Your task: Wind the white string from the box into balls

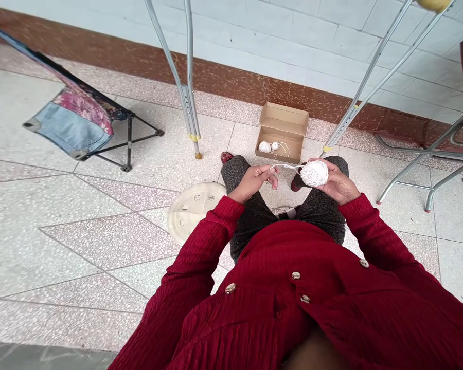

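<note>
My right hand point(338, 184) is wrapped round a ball of white yarn point(315, 173) above my right knee. A strand of yarn point(287, 165) runs from the ball across to my left hand point(257, 181), which pinches it between thumb and forefinger while the other fingers curl loosely. Beyond my hands, an open cardboard box point(281, 134) stands on the floor with its lid tipped back. Inside it lie a white yarn ball point(265, 147), a smaller white ball point(275, 146) and some loose cream strands.
Silver crutches point(189, 103) lean at the tiled wall, another pair point(351, 105) farther right. A folding stool with denim and floral cloth point(75, 128) stands at left. Beside my left leg lies a round pale cover point(193, 205). Metal chair legs point(424, 159) are at right.
</note>
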`<state>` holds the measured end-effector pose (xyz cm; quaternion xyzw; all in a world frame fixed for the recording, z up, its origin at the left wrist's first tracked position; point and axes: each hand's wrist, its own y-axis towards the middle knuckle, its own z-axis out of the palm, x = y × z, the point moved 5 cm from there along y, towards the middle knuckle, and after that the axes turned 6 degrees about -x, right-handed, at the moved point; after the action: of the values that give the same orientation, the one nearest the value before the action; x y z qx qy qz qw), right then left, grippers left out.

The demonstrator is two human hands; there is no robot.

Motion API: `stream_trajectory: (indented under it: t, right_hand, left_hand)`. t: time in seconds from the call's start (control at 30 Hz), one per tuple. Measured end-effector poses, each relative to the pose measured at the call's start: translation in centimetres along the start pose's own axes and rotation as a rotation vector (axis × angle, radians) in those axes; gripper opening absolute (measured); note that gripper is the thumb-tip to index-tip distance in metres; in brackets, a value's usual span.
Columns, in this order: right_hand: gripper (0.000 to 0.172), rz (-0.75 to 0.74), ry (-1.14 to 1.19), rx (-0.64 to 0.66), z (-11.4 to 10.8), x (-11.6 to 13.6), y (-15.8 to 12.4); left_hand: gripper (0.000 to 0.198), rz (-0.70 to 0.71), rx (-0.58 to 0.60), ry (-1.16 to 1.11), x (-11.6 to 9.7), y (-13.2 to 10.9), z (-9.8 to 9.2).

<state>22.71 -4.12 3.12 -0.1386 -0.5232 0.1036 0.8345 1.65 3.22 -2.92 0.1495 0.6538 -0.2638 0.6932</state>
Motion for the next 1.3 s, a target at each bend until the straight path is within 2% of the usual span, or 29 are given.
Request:
stream_trajectory:
  t: [0.07, 0.2, 0.3, 0.4, 0.47, 0.5, 0.57, 0.6, 0.7, 0.8, 0.87, 0.93, 1.0, 1.07, 1.2, 1.3]
  right_hand:
    - [0.044, 0.005, 0.056, -0.052, -1.0, 0.2, 0.0]
    - [0.041, 0.011, 0.115, -0.11, -2.8, 1.1, -0.3]
    - [0.04, -0.024, 0.162, -0.111, -3.1, 2.5, -0.7]
    - [0.039, -0.079, 0.195, -0.09, -2.3, 4.3, -1.1]
    - [0.041, -0.107, 0.199, -0.086, -1.4, 5.5, -1.2]
    - [0.043, -0.125, 0.195, -0.093, -1.0, 6.1, -1.3]
    - [0.044, -0.17, 0.175, -0.122, -0.3, 7.3, -1.3]
    - [0.044, -0.191, 0.157, -0.139, -0.1, 7.7, -1.2]
    - [0.042, -0.211, 0.089, -0.171, 0.2, 8.2, -0.7]
    - [0.044, -0.177, 0.043, -0.157, 0.3, 7.4, 0.1]
    - [0.044, -0.154, 0.039, -0.142, 0.4, 6.8, 0.5]
    - [0.042, -0.138, 0.048, -0.136, 0.5, 6.5, 0.7]
    - [0.04, -0.14, 0.063, -0.141, 0.5, 6.7, 0.7]
    - [0.04, -0.166, 0.081, -0.155, 0.2, 7.4, 0.7]
    - [0.039, -0.217, 0.125, -0.198, -1.1, 8.4, 0.7]
    - [0.039, -0.221, 0.117, -0.211, -1.7, 8.4, 0.8]
  left_hand:
    - [0.051, -0.016, -0.022, 0.002, 0.5, 0.2, -1.0]
    - [0.046, -0.032, -0.201, 0.048, 2.4, 1.0, -4.3]
    - [0.036, -0.051, -0.244, 0.343, 3.2, 2.3, -6.1]
    - [0.029, -0.019, -0.175, 0.858, 2.8, 4.1, -5.9]
    - [0.029, 0.016, -0.063, 1.109, 2.6, 5.4, -4.3]
    - [0.028, 0.032, -0.003, 1.164, 2.6, 6.0, -3.2]
    - [0.026, 0.067, 0.099, 1.125, 2.6, 6.8, -0.9]
    - [0.032, 0.096, 0.135, 1.049, 2.5, 7.0, 0.3]
    - [0.051, 0.242, 0.142, 0.702, 0.6, 7.0, 3.4]
    - [0.045, 0.327, 0.082, 0.33, -2.6, 6.5, 5.3]
    - [0.04, 0.323, 0.141, 0.133, -4.3, 6.3, 6.6]
    - [0.033, 0.304, 0.189, 0.038, -5.2, 6.1, 7.4]
    - [0.023, 0.271, 0.192, 0.073, -5.0, 6.0, 7.7]
    - [0.027, 0.238, 0.171, 0.151, -4.0, 5.9, 7.3]
    - [0.035, 0.205, 0.172, 0.207, -1.7, 5.4, 5.5]
    - [0.034, 0.202, 0.195, 0.255, -1.2, 5.0, 3.8]
